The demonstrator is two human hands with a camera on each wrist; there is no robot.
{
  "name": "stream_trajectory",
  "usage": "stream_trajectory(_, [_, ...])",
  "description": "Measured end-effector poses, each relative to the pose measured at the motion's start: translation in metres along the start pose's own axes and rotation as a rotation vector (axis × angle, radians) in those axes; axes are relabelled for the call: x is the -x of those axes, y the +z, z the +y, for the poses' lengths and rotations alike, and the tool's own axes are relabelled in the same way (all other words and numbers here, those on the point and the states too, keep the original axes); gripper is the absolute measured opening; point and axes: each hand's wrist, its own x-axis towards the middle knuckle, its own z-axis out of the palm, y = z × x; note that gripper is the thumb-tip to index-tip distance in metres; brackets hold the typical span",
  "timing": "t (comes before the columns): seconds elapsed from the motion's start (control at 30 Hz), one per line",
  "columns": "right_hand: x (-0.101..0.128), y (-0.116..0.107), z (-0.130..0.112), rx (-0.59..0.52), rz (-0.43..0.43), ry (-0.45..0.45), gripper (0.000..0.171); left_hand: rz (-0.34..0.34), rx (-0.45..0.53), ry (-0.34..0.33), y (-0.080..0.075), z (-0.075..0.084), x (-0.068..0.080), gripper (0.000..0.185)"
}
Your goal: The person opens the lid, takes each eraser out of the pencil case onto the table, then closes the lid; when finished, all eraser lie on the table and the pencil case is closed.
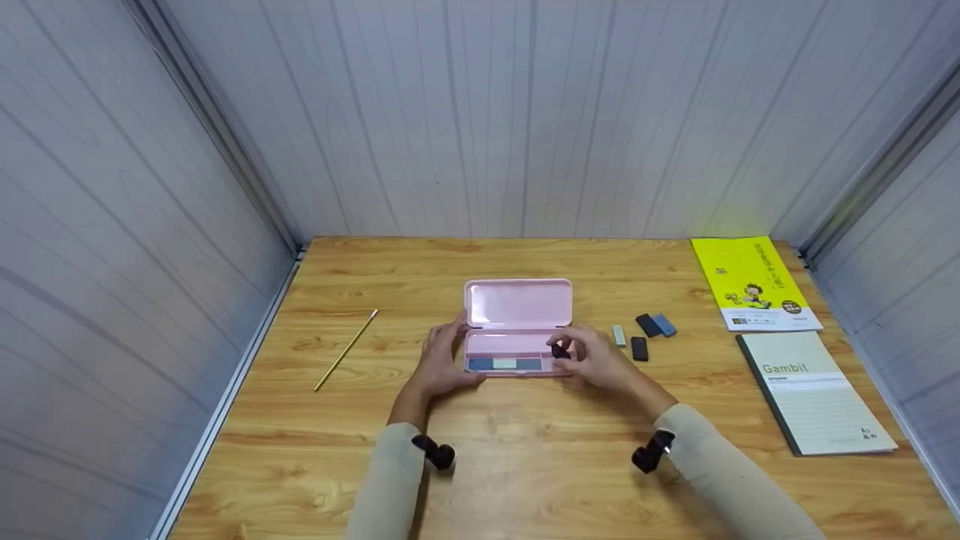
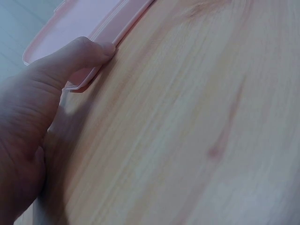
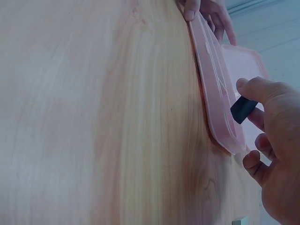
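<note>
A pink pencil case (image 1: 517, 343) lies with its lid (image 1: 519, 302) raised and leaning back. In its front compartment sit two blue erasers (image 1: 529, 364) with a pale green one (image 1: 504, 364) between them. My left hand (image 1: 441, 360) grips the case's left end, its thumb along the front edge, as the left wrist view also shows. Over the case's right end, my right hand (image 1: 600, 358) pinches a black eraser (image 3: 243, 109) between thumb and fingers. In the right wrist view the eraser is tilted above the small right compartment.
Right of the case lie a pale green eraser (image 1: 619, 335), two black erasers (image 1: 639, 349) and a blue eraser (image 1: 664, 325). A gold pencil (image 1: 346, 350) lies at the left. A yellow booklet (image 1: 750, 281) and a notebook (image 1: 821, 405) lie along the right edge.
</note>
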Motion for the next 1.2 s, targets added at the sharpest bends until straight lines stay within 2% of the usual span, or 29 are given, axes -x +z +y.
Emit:
stream_trajectory(0.13, [0.0,-0.001,0.002,-0.012,-0.005,-0.011,0.03,0.002,-0.005,0.012,0.0,0.0,0.0,0.135])
stream_trajectory(0.4, [0.009,-0.012,0.007,0.032,0.017,0.007,0.031,-0.011,-0.003,-0.022,0.0,0.001,-0.001,0.135])
stream_trajectory(0.6, [0.019,-0.025,0.014,0.078,0.054,0.052,0.033,0.0,0.002,-0.025,0.0,0.002,0.0,0.134])
stream_trajectory(0.9, [0.038,-0.047,0.03,0.113,0.094,0.071,0.033,-0.004,0.011,-0.092,0.0,0.005,0.001,0.133])
stream_trajectory(1.2, [0.054,-0.071,0.044,0.108,0.155,0.125,0.032,-0.005,0.018,-0.089,0.0,0.005,0.001,0.132])
